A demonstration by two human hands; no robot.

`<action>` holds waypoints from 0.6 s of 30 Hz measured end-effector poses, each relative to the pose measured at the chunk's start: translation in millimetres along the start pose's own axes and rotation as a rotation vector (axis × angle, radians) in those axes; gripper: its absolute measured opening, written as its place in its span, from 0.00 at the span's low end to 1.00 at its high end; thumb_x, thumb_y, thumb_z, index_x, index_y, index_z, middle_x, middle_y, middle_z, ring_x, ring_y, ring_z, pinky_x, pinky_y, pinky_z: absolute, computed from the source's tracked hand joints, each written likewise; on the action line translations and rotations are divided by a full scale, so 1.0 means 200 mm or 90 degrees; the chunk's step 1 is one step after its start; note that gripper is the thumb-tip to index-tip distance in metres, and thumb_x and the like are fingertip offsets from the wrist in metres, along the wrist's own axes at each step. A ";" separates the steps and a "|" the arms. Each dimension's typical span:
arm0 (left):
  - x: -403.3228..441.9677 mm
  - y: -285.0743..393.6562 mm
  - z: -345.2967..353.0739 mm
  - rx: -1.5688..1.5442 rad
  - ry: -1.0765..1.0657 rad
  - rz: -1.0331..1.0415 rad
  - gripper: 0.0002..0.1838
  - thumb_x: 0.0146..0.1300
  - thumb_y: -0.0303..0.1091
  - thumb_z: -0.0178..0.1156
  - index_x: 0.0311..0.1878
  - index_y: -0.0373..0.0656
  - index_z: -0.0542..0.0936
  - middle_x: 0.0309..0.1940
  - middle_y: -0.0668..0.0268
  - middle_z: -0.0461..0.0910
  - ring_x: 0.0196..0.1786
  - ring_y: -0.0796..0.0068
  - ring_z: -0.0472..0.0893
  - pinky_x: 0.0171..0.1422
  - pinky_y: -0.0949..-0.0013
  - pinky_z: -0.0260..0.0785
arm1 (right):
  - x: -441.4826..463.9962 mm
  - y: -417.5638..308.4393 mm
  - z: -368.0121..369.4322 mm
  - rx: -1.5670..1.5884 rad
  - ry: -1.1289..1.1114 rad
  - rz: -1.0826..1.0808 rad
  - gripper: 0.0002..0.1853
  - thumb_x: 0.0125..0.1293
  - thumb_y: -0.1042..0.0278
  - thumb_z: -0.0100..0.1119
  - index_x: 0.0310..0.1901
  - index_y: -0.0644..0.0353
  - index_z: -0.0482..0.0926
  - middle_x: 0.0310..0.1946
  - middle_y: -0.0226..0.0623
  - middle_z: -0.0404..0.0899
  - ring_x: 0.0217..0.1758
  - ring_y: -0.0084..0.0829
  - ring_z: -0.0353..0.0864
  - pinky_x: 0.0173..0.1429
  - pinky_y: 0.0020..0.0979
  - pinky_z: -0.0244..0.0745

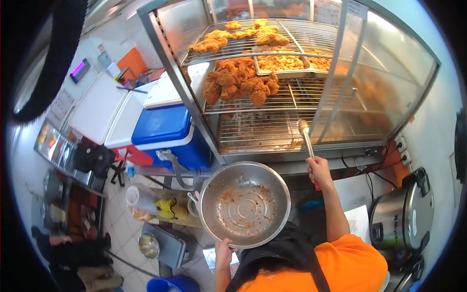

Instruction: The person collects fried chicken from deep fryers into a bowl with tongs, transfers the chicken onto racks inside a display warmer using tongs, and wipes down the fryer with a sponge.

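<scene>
Before the glass-sided metal display cabinet (262,156), a wide round stainless-steel bowl (209,199) is held up in front of the person's black apron (265,263), its inside flecked with orange-brown crumbs and smears. Of the two hands, the left hand (224,252) is closed on the bowl's near rim, while the right hand (319,171) is wrapped around silver metal tongs with a red handle (307,141). The tips of the tongs reach up to the cabinet's front, by the lowest wire rack (253,131); whether they touch it cannot be told, and they look close together with no food between them. On the middle wire rack (292,108), dark-golden fried pieces (233,80) lie heaped at the left, with a shallow metal tray (287,75) of paler fried pieces (279,62) behind and to their right. Lighter golden fried pieces (211,43) sit on the top wire rack (316,34). Left of the cabinet stands a blue cooler box with a white rim (163,121); at the far right is a large silver-and-black cooker (418,214). Another person in dark clothing (78,253) is at the lower left, well apart from the bowl.
</scene>
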State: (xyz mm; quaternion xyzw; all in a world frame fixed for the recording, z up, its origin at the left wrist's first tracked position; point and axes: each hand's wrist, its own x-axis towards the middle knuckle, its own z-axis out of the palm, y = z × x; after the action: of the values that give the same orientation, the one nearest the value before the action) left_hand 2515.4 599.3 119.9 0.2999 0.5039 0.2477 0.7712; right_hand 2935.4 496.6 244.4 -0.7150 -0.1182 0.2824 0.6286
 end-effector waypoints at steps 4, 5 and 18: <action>-0.12 -0.14 0.08 -0.049 0.084 0.022 0.12 0.53 0.26 0.55 0.41 0.30 0.77 0.32 0.59 0.80 0.26 0.71 0.80 0.18 0.73 0.72 | 0.02 0.04 -0.06 0.063 0.029 -0.022 0.12 0.69 0.63 0.54 0.29 0.58 0.69 0.16 0.26 0.65 0.09 0.18 0.62 0.09 0.24 0.57; -0.12 -0.19 0.05 -0.062 0.109 0.011 0.13 0.53 0.27 0.55 0.41 0.31 0.77 0.32 0.60 0.80 0.26 0.71 0.80 0.17 0.73 0.72 | 0.02 0.05 -0.09 0.068 0.035 -0.027 0.12 0.69 0.63 0.54 0.29 0.57 0.69 0.16 0.25 0.65 0.09 0.18 0.62 0.09 0.24 0.57; -0.45 -0.75 -0.01 -0.326 0.324 0.019 0.17 0.52 0.31 0.58 0.46 0.37 0.75 0.34 0.63 0.76 0.33 0.71 0.76 0.28 0.68 0.70 | 0.46 0.10 -0.37 -0.134 -0.057 -0.262 0.13 0.70 0.55 0.54 0.32 0.54 0.72 0.15 0.22 0.59 0.10 0.15 0.54 0.12 0.22 0.49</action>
State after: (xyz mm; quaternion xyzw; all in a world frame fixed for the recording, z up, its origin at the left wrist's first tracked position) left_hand 2492.4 433.7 68.4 0.0331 0.5972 0.4434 0.6676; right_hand 3047.1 479.3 206.3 -0.7242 -0.3182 0.1659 0.5889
